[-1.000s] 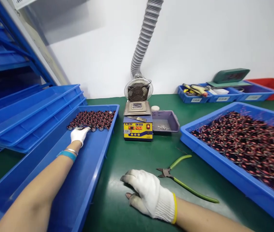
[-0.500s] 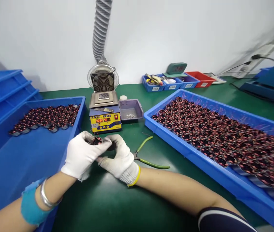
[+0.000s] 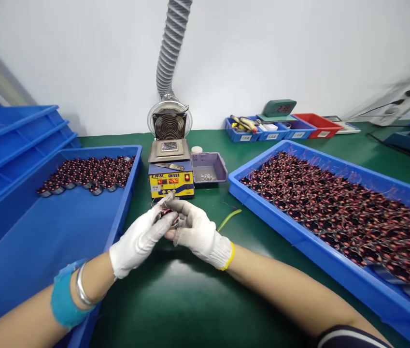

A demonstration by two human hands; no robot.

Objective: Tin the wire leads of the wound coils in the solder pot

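Both my hands wear white gloves and meet in front of the yellow-and-blue solder pot (image 3: 171, 180). Between them is a small motor stator (image 3: 170, 220) with a black face, reddish windings and thin wires, partly covered by fingers. My left hand (image 3: 143, 237) closes around it from the left, thumb across its near side. From the right, the fingers of my right hand (image 3: 199, 229) curl over it, their tips darkened. A pair of green-handled pliers (image 3: 229, 218) lies just beyond my right hand, mostly hidden by it.
At left, a blue tray (image 3: 132, 193) has stators along its far end; a larger blue tray (image 3: 288, 237) at right is packed with wired ones. A small purple bin (image 3: 222, 169) with silvery bits stands beside the pot. An exhaust hose (image 3: 172, 48) hangs above. Parts bins (image 3: 272, 137) line the back.
The camera view has turned slightly left, so the scene sits further right. My hands have shifted around the stator, and my right hand now covers most of the pliers.
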